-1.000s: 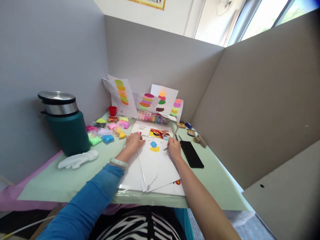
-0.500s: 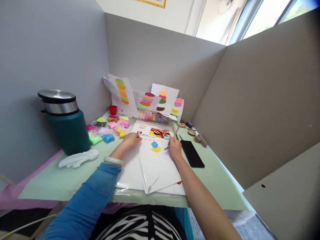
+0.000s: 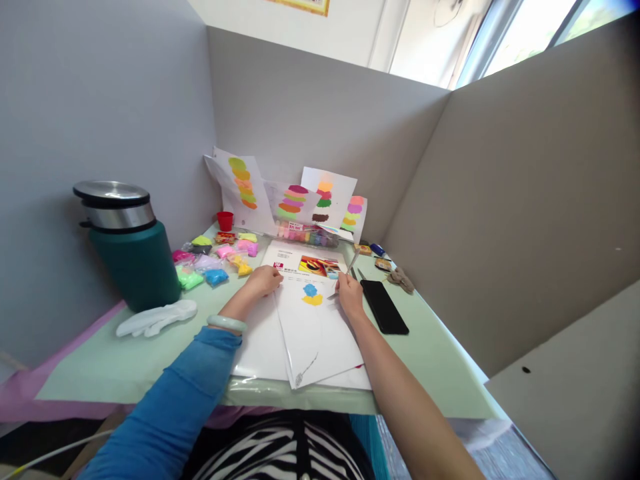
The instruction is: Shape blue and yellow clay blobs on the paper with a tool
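Right hand [image 3: 349, 295] pinches thin scraper tool [image 3: 345, 275], tip near clay. Left hand [image 3: 264, 280] flat, fingers spread, presses white sheet [image 3: 315, 327]. On sheet: blue clay patch [image 3: 310, 290] above yellow clay patch [image 3: 313, 301]. Two colours spread; finished sheets [image 3: 293, 200] at back show more.

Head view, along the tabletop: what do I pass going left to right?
Teal flask → white glove → clay packets → left hand → blue-and-yellow clay patch → right hand holding thin tool → black phone → brown lump.
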`<move>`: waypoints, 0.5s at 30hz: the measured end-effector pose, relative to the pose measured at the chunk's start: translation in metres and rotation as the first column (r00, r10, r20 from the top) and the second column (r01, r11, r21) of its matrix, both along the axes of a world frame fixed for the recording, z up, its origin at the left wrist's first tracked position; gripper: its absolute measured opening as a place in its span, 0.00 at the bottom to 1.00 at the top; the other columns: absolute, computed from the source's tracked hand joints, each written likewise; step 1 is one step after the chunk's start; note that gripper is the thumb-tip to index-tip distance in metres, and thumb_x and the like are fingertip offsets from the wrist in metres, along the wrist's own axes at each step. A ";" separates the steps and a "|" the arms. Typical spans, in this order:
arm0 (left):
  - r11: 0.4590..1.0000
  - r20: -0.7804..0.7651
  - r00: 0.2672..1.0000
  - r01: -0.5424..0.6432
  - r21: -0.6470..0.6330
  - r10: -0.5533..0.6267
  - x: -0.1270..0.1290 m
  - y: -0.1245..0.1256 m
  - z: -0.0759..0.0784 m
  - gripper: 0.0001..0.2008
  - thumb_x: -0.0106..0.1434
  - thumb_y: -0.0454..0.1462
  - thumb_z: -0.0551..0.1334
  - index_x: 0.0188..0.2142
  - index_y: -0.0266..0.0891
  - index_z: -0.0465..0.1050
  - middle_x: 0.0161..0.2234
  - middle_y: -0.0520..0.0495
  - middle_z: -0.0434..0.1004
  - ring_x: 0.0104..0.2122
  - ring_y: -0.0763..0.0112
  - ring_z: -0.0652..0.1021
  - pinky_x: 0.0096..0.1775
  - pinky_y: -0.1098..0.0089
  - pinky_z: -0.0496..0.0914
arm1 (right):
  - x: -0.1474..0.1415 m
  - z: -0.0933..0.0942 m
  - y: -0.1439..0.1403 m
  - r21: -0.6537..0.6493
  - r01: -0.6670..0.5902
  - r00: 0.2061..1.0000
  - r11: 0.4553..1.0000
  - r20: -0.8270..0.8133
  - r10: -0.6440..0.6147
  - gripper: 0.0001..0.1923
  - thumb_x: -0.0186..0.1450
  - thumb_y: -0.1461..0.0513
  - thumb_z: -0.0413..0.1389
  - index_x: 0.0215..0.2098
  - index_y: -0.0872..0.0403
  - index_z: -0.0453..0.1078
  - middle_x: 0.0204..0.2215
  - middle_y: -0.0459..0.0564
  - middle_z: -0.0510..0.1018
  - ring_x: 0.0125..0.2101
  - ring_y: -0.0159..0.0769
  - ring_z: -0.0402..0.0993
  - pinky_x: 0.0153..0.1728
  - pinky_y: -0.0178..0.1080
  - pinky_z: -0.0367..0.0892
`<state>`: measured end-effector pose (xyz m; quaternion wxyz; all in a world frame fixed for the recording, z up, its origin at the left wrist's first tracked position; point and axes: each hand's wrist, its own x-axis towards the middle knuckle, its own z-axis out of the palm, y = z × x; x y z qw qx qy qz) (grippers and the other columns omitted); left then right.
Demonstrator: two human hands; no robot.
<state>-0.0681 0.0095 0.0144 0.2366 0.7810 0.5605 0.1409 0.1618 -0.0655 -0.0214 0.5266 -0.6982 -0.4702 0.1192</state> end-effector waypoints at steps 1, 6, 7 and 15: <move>1.000 -0.001 1.000 -0.011 -0.007 0.011 0.000 0.000 0.000 0.11 0.54 0.38 0.54 0.28 0.36 0.73 0.24 0.47 0.75 0.18 0.74 0.70 0.23 0.74 0.62 | 0.000 0.000 0.000 -0.002 0.000 1.000 1.000 0.000 0.000 0.22 0.61 0.54 0.43 0.14 0.54 0.63 0.15 0.44 0.69 0.23 0.32 0.66 0.28 0.32 0.56; 0.997 0.043 0.999 -0.004 -0.076 0.007 -0.001 0.001 0.000 0.11 0.55 0.39 0.54 0.28 0.35 0.73 0.27 0.47 0.77 0.16 0.77 0.69 0.22 0.75 0.63 | 0.000 0.001 0.000 -0.014 0.008 1.000 1.000 0.003 -0.008 0.21 0.61 0.53 0.43 0.15 0.53 0.63 0.15 0.44 0.69 0.23 0.33 0.66 0.28 0.32 0.57; 0.997 0.050 0.999 0.008 -0.082 -0.004 0.000 0.001 0.000 0.11 0.55 0.39 0.55 0.28 0.35 0.73 0.27 0.47 0.77 0.16 0.77 0.69 0.21 0.75 0.62 | 0.000 0.001 0.000 -0.015 0.008 1.000 1.000 0.004 -0.008 0.21 0.61 0.53 0.43 0.15 0.53 0.63 0.15 0.44 0.69 0.23 0.33 0.66 0.28 0.32 0.57; 0.988 0.032 0.988 0.151 -0.021 -0.150 -0.001 -0.003 0.000 0.15 0.54 0.46 0.57 0.33 0.38 0.74 0.31 0.48 0.77 0.25 0.71 0.74 0.27 0.74 0.65 | -0.001 0.001 0.000 -0.002 0.010 1.000 1.000 -0.010 -0.010 0.21 0.61 0.54 0.44 0.15 0.53 0.63 0.15 0.44 0.69 0.23 0.32 0.66 0.28 0.32 0.57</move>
